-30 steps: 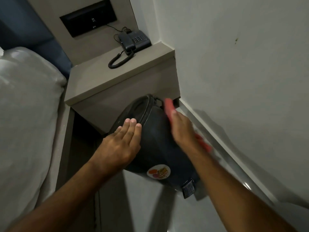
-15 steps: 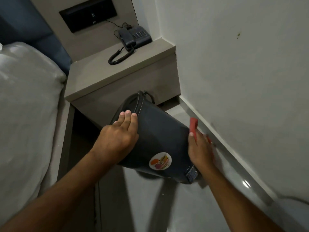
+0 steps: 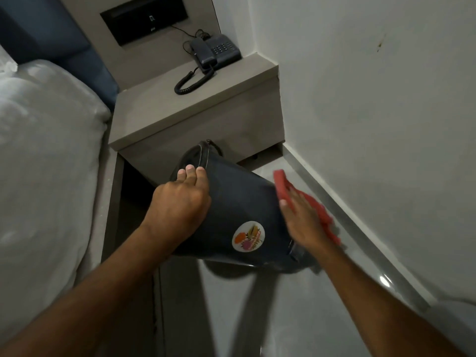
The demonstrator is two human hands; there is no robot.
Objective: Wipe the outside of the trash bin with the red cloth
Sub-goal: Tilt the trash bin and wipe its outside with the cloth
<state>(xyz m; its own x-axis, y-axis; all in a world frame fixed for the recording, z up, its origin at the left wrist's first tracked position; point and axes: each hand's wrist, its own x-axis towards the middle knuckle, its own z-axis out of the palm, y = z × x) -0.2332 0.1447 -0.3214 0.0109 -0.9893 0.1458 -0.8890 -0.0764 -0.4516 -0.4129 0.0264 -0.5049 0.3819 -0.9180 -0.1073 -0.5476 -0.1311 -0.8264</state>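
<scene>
The dark trash bin (image 3: 242,207) is tilted away from me, its rim toward the nightstand and its base near me above the floor; a round colourful sticker (image 3: 246,236) shows on its side. My left hand (image 3: 180,202) lies flat on the bin's upper left side by the rim, holding it. My right hand (image 3: 301,220) presses the red cloth (image 3: 283,188) against the bin's right side; the cloth sticks out above and beside my fingers. The far side of the bin is hidden.
A grey nightstand (image 3: 180,119) with a black corded phone (image 3: 213,52) stands just behind the bin. A white-sheeted bed (image 3: 43,163) is on the left. The white wall (image 3: 373,124) and its skirting run close on the right. The floor (image 3: 283,318) is glossy grey tile.
My right hand with the red cloth has swept down the bin's right side from near the rim toward the base, then edged back up. The left hand stayed near the rim.
</scene>
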